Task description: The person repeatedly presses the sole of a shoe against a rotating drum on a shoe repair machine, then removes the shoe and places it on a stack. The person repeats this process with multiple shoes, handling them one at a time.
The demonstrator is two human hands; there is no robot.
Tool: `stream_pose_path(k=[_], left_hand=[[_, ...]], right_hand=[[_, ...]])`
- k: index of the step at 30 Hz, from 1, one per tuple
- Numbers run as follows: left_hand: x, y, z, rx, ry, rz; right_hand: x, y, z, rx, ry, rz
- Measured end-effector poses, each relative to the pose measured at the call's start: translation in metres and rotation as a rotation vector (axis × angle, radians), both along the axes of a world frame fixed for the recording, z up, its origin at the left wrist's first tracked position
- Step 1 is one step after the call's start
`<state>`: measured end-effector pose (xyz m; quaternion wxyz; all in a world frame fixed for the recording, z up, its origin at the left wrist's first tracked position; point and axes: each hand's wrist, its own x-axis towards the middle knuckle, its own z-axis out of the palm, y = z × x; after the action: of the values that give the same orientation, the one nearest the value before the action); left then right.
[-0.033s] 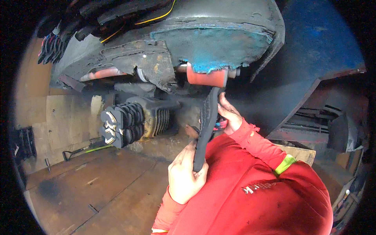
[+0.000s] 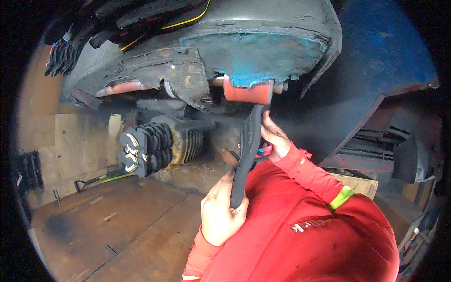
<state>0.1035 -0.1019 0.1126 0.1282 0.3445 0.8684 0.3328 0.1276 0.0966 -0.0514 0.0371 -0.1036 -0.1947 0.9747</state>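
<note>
A black flip-flop (image 2: 246, 160) is held on edge between my two hands, its sole side toward the left. Its far end meets the lower edge of an orange sanding belt (image 2: 247, 93) that hangs below the machine. My left hand (image 2: 221, 210) is closed around the near end. Higher up, my right hand (image 2: 276, 137) grips the other side near the far end, fingers partly hidden behind the flip-flop. A pink and blue strap (image 2: 264, 150) shows beside my right hand.
The dusty sander housing (image 2: 263, 23) spans the top, with a ragged teal cloth (image 2: 253, 56) above the belt. A second orange belt (image 2: 124, 88) sits left. Several black flip-flops (image 2: 147, 148) are stacked at left by a dark ribbed stool stack (image 2: 190, 141). A blue panel (image 2: 376, 51) stands right.
My left hand and the near end of the flip-flop have shifted very slightly. The grip of both hands looks the same.
</note>
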Motion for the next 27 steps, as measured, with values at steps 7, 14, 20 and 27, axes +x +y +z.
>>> stream_pose_path(k=[7, 14, 20, 27], left_hand=[[0.018, -0.014, 0.009, 0.023, -0.011, 0.075], [-0.010, 0.020, -0.010, 0.022, -0.093, 0.076], [0.008, 0.001, -0.021, 0.045, -0.053, 0.057], [0.031, -0.041, -0.060, 0.120, -0.176, 0.178]], right_hand=[[0.002, -0.003, 0.008, 0.164, -0.026, 0.064], [-0.011, 0.011, -0.011, -0.042, -0.170, 0.039], [-0.001, 0.016, -0.020, 0.201, -0.110, -0.038], [0.007, 0.007, -0.009, 0.422, -0.099, 0.006]])
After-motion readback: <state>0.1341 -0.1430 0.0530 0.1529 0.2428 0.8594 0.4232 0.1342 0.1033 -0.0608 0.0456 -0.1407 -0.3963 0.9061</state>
